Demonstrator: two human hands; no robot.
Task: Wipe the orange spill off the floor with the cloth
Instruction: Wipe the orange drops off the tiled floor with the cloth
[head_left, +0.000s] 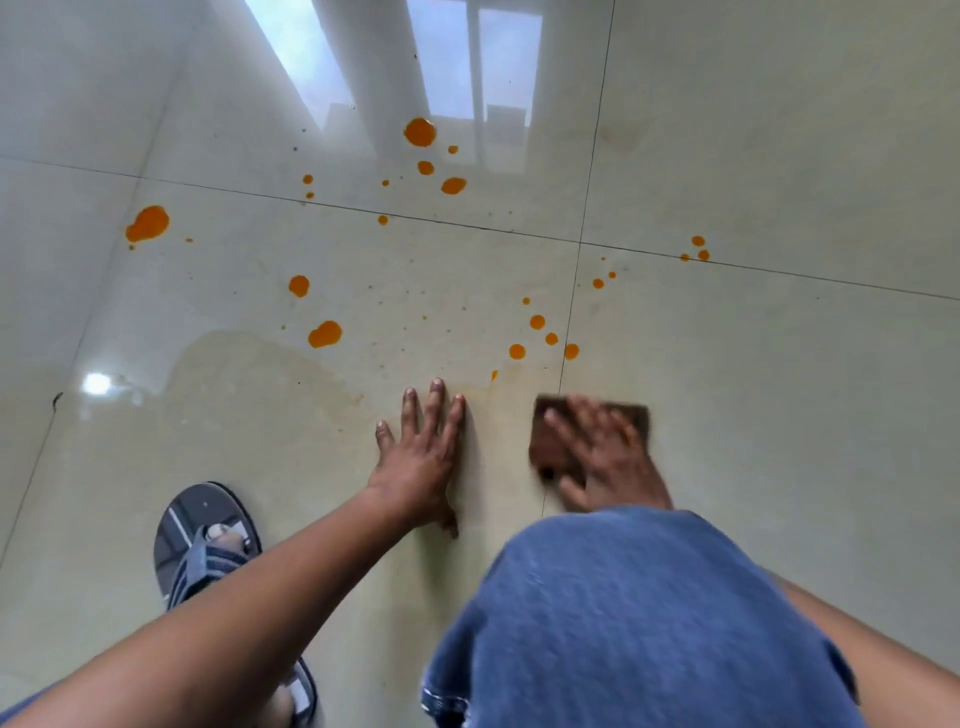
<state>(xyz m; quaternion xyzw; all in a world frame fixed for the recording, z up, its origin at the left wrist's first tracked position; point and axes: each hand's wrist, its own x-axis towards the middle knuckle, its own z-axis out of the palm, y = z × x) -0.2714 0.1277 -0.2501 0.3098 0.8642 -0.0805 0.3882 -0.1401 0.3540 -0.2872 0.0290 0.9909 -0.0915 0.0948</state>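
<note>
Orange drops and blobs of the spill (325, 333) lie scattered over the glossy cream floor tiles (779, 156), from the far middle to both sides. My right hand (597, 452) presses flat on a dark brown cloth (548, 447) on the floor, just below the nearest drops. My left hand (423, 452) rests flat on the floor beside it with fingers spread, holding nothing. A pale yellowish wet smear (270, 395) spreads on the tile left of my left hand.
My knee in blue denim (623, 623) fills the lower right. My foot in a grey striped sandal (205, 540) stands at the lower left. Dark grout lines cross near the drops. Window reflections shine on the far tiles.
</note>
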